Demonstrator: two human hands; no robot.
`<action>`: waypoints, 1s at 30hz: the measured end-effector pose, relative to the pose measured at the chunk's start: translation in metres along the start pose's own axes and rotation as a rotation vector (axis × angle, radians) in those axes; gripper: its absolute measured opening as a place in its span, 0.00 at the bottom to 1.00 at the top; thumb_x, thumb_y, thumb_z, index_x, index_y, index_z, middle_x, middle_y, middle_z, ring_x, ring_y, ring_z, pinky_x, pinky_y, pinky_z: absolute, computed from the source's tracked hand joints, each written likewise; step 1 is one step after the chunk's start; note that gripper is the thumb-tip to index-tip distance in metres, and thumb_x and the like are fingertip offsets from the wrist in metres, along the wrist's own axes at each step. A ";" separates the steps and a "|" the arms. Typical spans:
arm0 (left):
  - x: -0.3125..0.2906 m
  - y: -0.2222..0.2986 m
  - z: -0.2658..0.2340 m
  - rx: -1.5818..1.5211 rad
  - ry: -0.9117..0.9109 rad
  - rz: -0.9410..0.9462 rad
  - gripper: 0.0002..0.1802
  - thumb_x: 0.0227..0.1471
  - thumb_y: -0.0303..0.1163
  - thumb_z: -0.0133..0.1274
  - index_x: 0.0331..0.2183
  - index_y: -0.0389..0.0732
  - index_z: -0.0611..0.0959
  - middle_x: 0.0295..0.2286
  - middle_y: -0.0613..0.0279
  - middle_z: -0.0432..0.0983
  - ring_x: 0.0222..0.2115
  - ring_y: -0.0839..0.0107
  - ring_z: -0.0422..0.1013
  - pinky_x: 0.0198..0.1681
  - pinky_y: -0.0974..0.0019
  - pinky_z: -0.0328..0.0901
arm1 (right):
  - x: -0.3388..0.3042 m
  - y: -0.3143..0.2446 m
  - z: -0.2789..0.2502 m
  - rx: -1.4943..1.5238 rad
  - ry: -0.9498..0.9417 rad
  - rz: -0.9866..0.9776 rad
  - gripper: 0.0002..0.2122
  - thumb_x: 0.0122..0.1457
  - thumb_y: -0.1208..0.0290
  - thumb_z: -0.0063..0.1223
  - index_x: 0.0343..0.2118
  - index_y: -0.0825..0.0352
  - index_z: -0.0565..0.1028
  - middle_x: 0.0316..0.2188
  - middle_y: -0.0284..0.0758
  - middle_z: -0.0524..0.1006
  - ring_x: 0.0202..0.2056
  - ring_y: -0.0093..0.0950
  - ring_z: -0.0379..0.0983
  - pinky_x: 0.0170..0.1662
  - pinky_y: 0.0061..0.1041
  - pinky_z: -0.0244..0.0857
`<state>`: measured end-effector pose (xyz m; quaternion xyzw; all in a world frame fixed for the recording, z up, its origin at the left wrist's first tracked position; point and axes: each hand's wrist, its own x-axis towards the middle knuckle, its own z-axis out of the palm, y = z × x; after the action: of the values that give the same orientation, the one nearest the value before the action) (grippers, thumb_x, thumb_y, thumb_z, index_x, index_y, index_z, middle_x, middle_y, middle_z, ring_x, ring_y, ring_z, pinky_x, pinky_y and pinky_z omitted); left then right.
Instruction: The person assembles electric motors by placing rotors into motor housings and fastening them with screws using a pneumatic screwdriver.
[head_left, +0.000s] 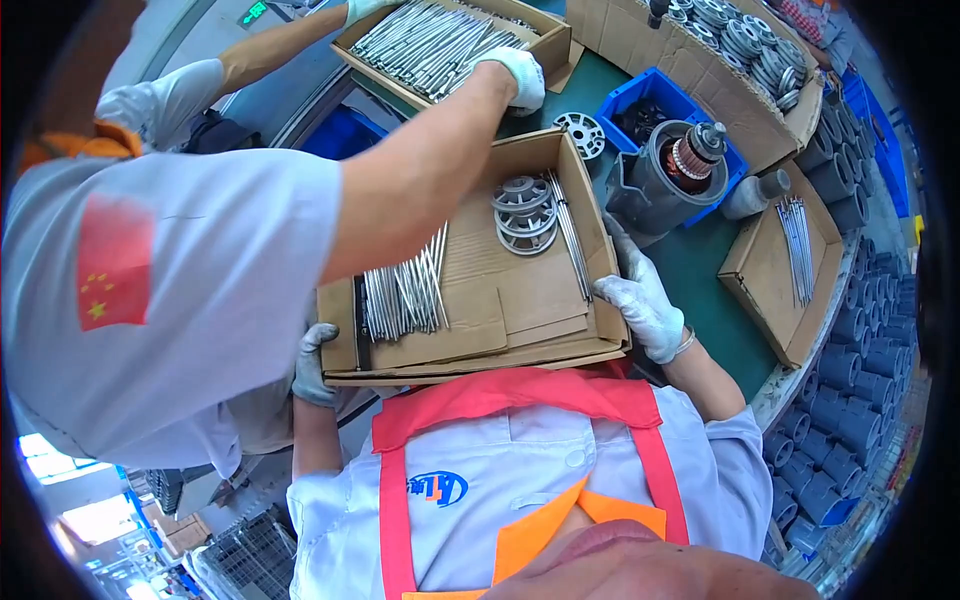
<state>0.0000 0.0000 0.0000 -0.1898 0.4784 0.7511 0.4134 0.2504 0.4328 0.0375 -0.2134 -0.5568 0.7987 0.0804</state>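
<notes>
Cardboard tray held toward the near edge of the green tabletop. Left gloved hand grips its near left corner; right gloved hand grips its right edge. Inside: steel rods toward the left edge, ribbed metal discs near the far right corner, further rods along the right edge. Co-worker's arm crosses above.

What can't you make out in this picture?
Head view: upper ends of some metal rods in the cardboard box, hidden by the co-worker's near arm.
Head view: the co-worker's far hand, cut off by the top edge.
Head view: dark parts in the blue bin, too small to identify.
</notes>
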 end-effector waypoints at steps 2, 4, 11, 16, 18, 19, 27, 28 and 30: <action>-0.007 -0.005 0.019 0.018 -0.013 0.035 0.34 0.42 0.29 0.50 0.55 0.34 0.69 0.46 0.49 0.75 0.44 0.56 0.74 0.50 0.54 0.70 | 0.000 -0.003 0.002 -0.018 -0.007 0.007 0.42 0.46 0.75 0.57 0.65 0.72 0.49 0.63 0.40 0.56 0.63 0.28 0.53 0.64 0.24 0.48; -0.002 -0.009 -0.001 0.018 -0.003 0.060 0.34 0.42 0.28 0.49 0.55 0.34 0.69 0.46 0.49 0.74 0.44 0.56 0.74 0.50 0.53 0.70 | 0.001 -0.005 0.005 -0.037 -0.028 0.018 0.42 0.46 0.75 0.57 0.65 0.72 0.49 0.63 0.40 0.56 0.63 0.28 0.53 0.64 0.24 0.48; -0.018 -0.003 -0.026 0.078 0.098 0.175 0.08 0.45 0.29 0.52 0.32 0.40 0.80 0.30 0.61 0.77 0.32 0.67 0.75 0.41 0.60 0.72 | -0.004 -0.020 0.037 -0.084 0.024 -0.003 0.40 0.48 0.76 0.54 0.65 0.73 0.49 0.61 0.41 0.61 0.59 0.27 0.60 0.59 0.23 0.56; -0.033 0.004 -0.022 0.066 0.096 0.148 0.15 0.43 0.27 0.53 0.38 0.38 0.78 0.32 0.59 0.77 0.32 0.66 0.75 0.40 0.60 0.73 | 0.016 -0.009 0.062 -0.087 -0.037 -0.044 0.40 0.47 0.77 0.53 0.65 0.75 0.49 0.61 0.42 0.60 0.60 0.29 0.60 0.62 0.25 0.54; -0.031 0.002 -0.030 0.005 0.128 0.180 0.17 0.43 0.26 0.51 0.40 0.34 0.78 0.34 0.54 0.79 0.32 0.62 0.77 0.40 0.57 0.75 | 0.032 -0.009 0.064 -0.070 -0.085 -0.051 0.40 0.47 0.77 0.53 0.65 0.75 0.49 0.61 0.42 0.60 0.60 0.29 0.59 0.62 0.25 0.53; -0.037 0.008 -0.032 0.001 0.141 0.194 0.17 0.43 0.26 0.51 0.40 0.34 0.78 0.34 0.54 0.79 0.32 0.62 0.77 0.40 0.57 0.75 | 0.037 -0.009 0.073 -0.057 -0.109 -0.043 0.40 0.47 0.77 0.53 0.65 0.75 0.49 0.61 0.42 0.60 0.60 0.29 0.59 0.62 0.25 0.53; -0.047 0.051 -0.063 -0.011 0.170 0.206 0.30 0.43 0.26 0.48 0.52 0.35 0.71 0.42 0.53 0.76 0.38 0.60 0.76 0.43 0.57 0.73 | 0.108 0.012 0.132 -0.019 -0.268 0.053 0.43 0.46 0.73 0.57 0.65 0.75 0.47 0.60 0.41 0.61 0.58 0.27 0.61 0.59 0.23 0.57; -0.046 0.053 -0.067 -0.032 0.205 0.196 0.30 0.43 0.26 0.49 0.52 0.35 0.71 0.42 0.53 0.76 0.38 0.59 0.76 0.44 0.57 0.73 | 0.119 0.013 0.140 -0.012 -0.289 0.079 0.43 0.47 0.72 0.58 0.65 0.75 0.47 0.60 0.41 0.61 0.57 0.27 0.62 0.59 0.23 0.57; -0.038 0.052 -0.074 -0.072 0.217 0.226 0.34 0.40 0.25 0.49 0.54 0.36 0.70 0.42 0.53 0.76 0.38 0.60 0.76 0.45 0.56 0.72 | 0.141 0.015 0.152 -0.026 -0.312 0.080 0.43 0.47 0.73 0.57 0.65 0.74 0.48 0.59 0.40 0.62 0.57 0.26 0.62 0.58 0.23 0.58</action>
<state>-0.0278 -0.0919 0.0206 -0.2296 0.5113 0.7846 0.2650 0.0605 0.3488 0.0320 -0.1099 -0.5640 0.8173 -0.0418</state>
